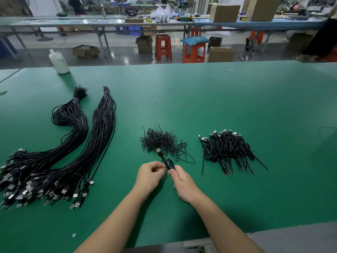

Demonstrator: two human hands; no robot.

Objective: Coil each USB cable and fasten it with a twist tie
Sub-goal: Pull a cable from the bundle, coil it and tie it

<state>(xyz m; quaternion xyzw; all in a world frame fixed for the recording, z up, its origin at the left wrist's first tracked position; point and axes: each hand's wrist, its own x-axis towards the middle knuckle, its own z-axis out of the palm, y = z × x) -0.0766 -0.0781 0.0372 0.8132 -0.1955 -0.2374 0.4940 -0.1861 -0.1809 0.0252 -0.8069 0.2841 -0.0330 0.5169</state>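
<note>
A coiled black USB cable point(168, 163) is held upright above the green table point(237, 106), its silver plug point(158, 150) pointing up and away. My right hand point(183, 182) grips the coil's lower part. My left hand point(150, 176) pinches at the coil from the left; whether a twist tie is between its fingers cannot be seen. Just behind lies a heap of black twist ties point(162, 142). Two long bundles of uncoiled USB cables point(76, 148) lie on the left. A pile of coiled, tied cables point(228, 148) lies on the right.
A white plastic bottle point(58, 62) stands at the table's far left edge. Beyond the table are orange stools point(194, 52), cardboard boxes and another long workbench. A small white scrap point(74, 235) lies near the front edge.
</note>
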